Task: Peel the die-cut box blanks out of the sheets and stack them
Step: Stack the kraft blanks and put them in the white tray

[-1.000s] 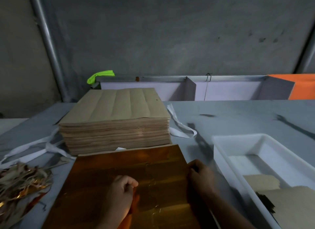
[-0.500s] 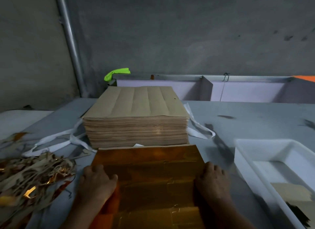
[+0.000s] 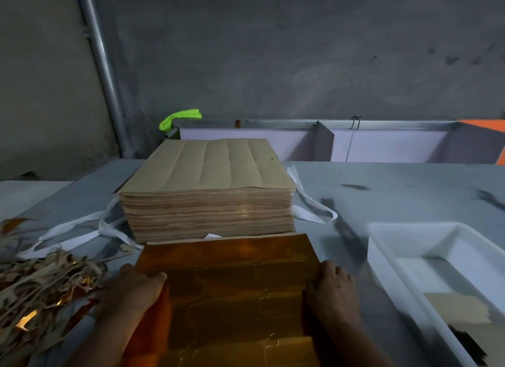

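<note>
1. I see a dim, slightly grainy scene; the grey wall (image 3: 300, 52) is murky.
2. The gold sheet (image 3: 240, 284) throws back warm glare, strongest at its near edge.
3. My left hand (image 3: 134, 290) and right hand (image 3: 332, 293) are dark and soft-edged.
4. The white tray (image 3: 382, 257) at the worktop's (image 3: 410, 197) right edge is brightest.
5. The pipe (image 3: 101, 66) leans inward from wide-angle distortion.
</note>
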The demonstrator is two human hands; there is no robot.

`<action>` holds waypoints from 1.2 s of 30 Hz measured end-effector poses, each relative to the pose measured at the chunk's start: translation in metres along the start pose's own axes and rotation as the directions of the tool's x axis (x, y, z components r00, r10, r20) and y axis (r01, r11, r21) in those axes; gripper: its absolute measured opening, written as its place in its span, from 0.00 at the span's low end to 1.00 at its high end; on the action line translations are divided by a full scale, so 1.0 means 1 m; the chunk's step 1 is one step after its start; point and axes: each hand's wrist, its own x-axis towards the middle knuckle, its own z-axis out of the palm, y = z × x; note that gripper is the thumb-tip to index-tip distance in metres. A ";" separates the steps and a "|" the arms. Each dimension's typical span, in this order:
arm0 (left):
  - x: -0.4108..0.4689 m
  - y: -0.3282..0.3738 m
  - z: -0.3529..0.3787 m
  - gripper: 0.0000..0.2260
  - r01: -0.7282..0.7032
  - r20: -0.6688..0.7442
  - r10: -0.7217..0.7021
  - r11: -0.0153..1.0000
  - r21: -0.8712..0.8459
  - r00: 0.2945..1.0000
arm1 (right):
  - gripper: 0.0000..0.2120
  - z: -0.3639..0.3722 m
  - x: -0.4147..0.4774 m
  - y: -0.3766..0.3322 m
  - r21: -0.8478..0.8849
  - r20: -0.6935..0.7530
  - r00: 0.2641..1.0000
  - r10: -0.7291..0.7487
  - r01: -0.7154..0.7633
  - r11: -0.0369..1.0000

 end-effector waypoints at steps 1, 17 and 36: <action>0.001 0.001 0.000 0.31 0.014 -0.003 -0.014 1.000 -0.012 1.000 | 0.15 0.000 0.000 0.000 0.007 -0.006 1.000 0.000 0.000 1.000; -0.012 0.010 0.015 0.28 0.037 -0.075 -0.035 0.999 0.015 0.997 | 0.15 -0.003 0.004 0.009 0.015 -0.036 0.998 0.042 -0.042 0.999; -0.021 0.023 0.027 0.31 0.054 -0.080 -0.051 0.998 0.028 0.995 | 0.14 -0.011 0.006 0.018 -0.031 -0.046 0.995 0.085 -0.087 0.996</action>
